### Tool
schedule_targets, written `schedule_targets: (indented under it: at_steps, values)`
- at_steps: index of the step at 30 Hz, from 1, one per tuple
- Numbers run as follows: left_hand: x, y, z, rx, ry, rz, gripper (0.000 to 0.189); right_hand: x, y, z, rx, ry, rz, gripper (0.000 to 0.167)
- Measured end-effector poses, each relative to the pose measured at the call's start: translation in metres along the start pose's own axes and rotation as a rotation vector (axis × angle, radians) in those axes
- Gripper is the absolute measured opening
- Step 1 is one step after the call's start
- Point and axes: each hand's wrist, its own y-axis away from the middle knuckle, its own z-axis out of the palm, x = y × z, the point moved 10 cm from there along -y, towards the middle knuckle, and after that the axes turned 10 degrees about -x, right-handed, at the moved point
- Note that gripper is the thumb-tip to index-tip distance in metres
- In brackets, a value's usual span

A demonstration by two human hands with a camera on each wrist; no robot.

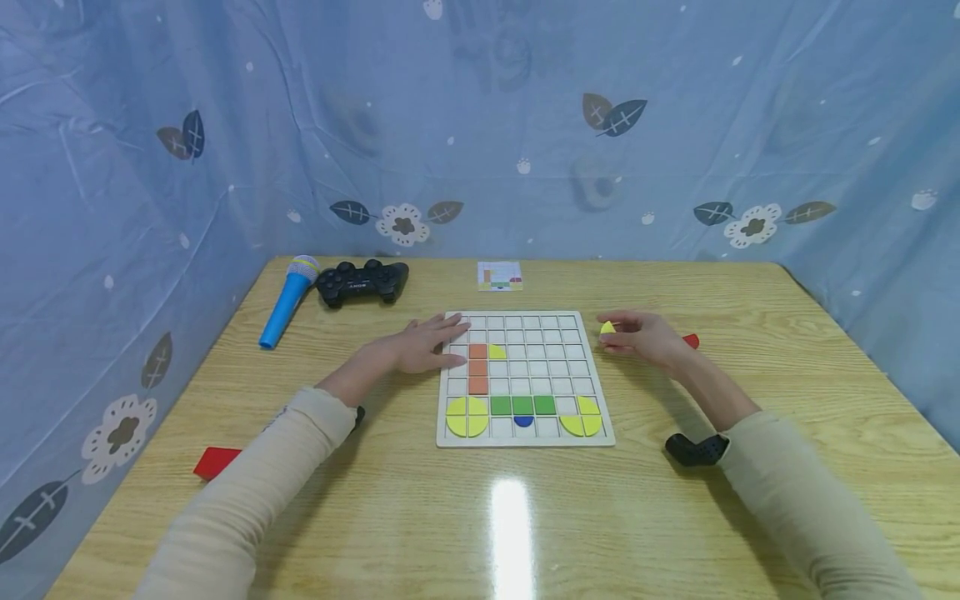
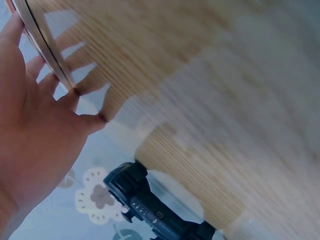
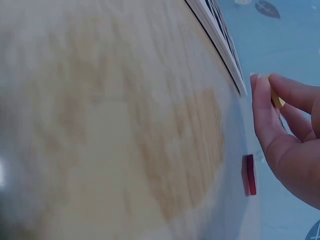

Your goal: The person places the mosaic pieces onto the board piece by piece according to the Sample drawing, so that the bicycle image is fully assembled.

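Note:
My left hand (image 1: 422, 346) rests on the left edge of a white grid board (image 1: 525, 440), its fingers extended over the upper left cells. On the board lie several yellow quarter-circle pieces (image 1: 467, 417), a column of orange squares (image 1: 477, 368), a row of green squares (image 1: 522, 405) and a blue half-circle (image 1: 523, 421). Right of the board, my right hand (image 1: 651, 342) pinches one yellow quarter-circle piece (image 1: 607, 328) between thumb and fingers. The right wrist view shows this yellow piece (image 3: 277, 101) edge-on, clear of the table and apart from the board.
Behind the board lies a small patterned card (image 1: 499, 276). A blue toy microphone (image 1: 283, 308) and a black game controller (image 1: 362, 283) are at the back left. One red piece (image 1: 691, 341) is partly behind the right hand; a red block (image 1: 216, 462) sits beside the left sleeve.

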Motion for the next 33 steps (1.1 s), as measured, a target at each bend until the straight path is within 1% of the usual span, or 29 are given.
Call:
schedule_targets:
  at_steps: [6, 11, 13, 19, 26, 29, 33]
  values:
    - [0.000, 0.000, 0.001, -0.002, -0.001, -0.001, 0.071, -0.002, 0.002, 0.012, -0.033, 0.074, -0.001, 0.046]
    - [-0.001, -0.001, 0.000, 0.001, 0.000, -0.006, 0.071, -0.002, 0.003, 0.019, -0.037, 0.152, 0.015, 0.044]
    - [-0.002, -0.001, 0.000, 0.002, 0.004, -0.006, 0.072, -0.001, 0.003, 0.022, -0.045, 0.164, 0.018, 0.042]
    - [-0.002, -0.002, 0.000, 0.002, 0.010, 0.004, 0.070, -0.005, 0.007, 0.043, -0.130, 0.187, -0.018, 0.037]
    - [-0.002, -0.002, 0.000, 0.005, 0.019, 0.007, 0.070, -0.006, 0.014, 0.060, -0.176, 0.286, 0.001, 0.030]
    - [-0.002, -0.002, 0.000, 0.004, 0.019, 0.008, 0.070, -0.009, 0.016, 0.068, -0.197, 0.323, -0.019, 0.027]
    - [-0.001, -0.002, 0.000, 0.002, 0.020, 0.007, 0.070, -0.014, 0.018, 0.077, -0.204, 0.396, -0.056, 0.023]
